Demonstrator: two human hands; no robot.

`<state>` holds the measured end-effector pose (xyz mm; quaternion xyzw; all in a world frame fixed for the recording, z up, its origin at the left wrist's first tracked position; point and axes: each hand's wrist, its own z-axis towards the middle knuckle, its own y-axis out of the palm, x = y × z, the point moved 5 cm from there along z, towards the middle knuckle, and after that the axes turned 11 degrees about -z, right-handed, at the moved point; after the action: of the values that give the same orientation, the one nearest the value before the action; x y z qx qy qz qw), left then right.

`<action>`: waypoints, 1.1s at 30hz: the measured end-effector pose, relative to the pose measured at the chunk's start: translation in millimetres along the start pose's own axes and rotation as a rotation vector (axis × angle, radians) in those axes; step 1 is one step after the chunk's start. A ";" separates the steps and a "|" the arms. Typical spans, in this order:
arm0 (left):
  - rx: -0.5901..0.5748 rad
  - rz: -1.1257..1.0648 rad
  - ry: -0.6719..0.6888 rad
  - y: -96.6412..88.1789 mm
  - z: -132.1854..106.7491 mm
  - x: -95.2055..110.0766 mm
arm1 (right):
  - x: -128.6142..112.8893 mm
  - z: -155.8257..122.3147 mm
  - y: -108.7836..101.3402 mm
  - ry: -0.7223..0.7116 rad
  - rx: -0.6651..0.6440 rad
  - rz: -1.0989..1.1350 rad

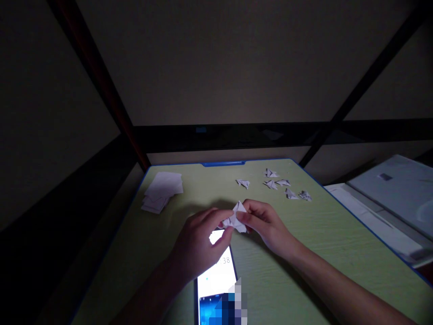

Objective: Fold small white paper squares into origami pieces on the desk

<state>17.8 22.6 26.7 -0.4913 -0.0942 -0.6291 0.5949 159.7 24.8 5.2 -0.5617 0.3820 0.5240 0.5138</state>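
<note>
Between my two hands, a little above the table, is a small folded piece of white paper [239,218] with a pointed top. My left hand [203,239] pinches its left side between thumb and fingers. On the other side my right hand [265,222] grips it, thumb pressed on the front face. The fingers behind the paper are partly hidden. Under my left hand lies a lit phone [218,282], its screen partly covered by that hand.
A stack of white paper sheets [162,189] lies at the far left of the green table [203,180]. Several small folded paper shapes [270,184] are scattered at the far right. Beyond the right edge stands a pale, flat-topped object [395,189]. A wall rises behind.
</note>
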 end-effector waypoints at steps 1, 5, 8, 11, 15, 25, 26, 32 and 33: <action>0.024 -0.007 -0.005 -0.3 -0.5 -1.3 | -0.6 -0.3 -0.3 -0.004 -0.001 -0.006; 0.062 -0.043 -0.029 -0.4 -1.4 -3.3 | -3.0 -1.0 0.0 -0.010 -0.015 -0.023; 0.066 -0.025 -0.051 -1.0 -0.7 -3.5 | -3.8 -1.5 1.5 -0.009 -0.030 -0.038; 0.071 -0.034 -0.066 -2.1 -0.1 -4.4 | -4.3 -2.3 2.8 -0.011 -0.042 -0.063; 0.083 -0.030 -0.061 -3.1 0.0 -4.9 | -5.3 -2.7 3.5 -0.030 -0.050 -0.103; 0.130 -0.246 -0.204 1.2 1.5 -9.6 | -5.6 -3.8 3.7 -0.071 -0.046 -0.302; 0.140 -0.300 -0.263 1.3 1.8 -12.1 | -6.2 -4.2 3.4 -0.081 -0.045 -0.324; 0.088 -0.577 -0.471 5.0 2.5 -20.4 | -10.8 -6.5 4.6 -0.152 -0.051 -0.455; 0.064 -0.598 -0.471 6.3 2.8 -20.4 | -11.0 -6.4 4.3 -0.150 -0.043 -0.462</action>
<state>20.6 36.2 10.2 -0.5545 -0.3868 -0.6416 0.3623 155.0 16.6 14.7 -0.6046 0.1930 0.4406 0.6349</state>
